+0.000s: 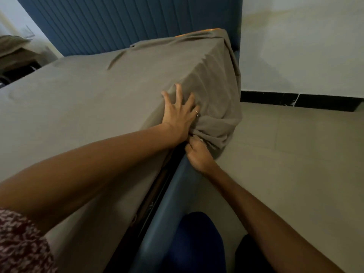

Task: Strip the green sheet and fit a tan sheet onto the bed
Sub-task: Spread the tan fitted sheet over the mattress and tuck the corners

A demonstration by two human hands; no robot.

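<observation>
A tan sheet (82, 99) covers the top of the mattress and hangs bunched over its right side near the head corner. My left hand (178, 113) lies with spread fingers on the mattress's upper edge, pressing the sheet down. Just below it my right hand (197, 152) grips a gathered fold of the tan sheet at the gap between mattress and blue bed frame (167, 203). An orange strip of bare mattress (197, 32) shows at the far corner by the headboard. No green sheet is in view.
A blue ribbed headboard (110, 22) stands behind the bed. A white wall (299, 46) with a black skirting is on the right, above a beige tiled floor (295, 154). A draped piece of furniture (15, 54) sits at far left.
</observation>
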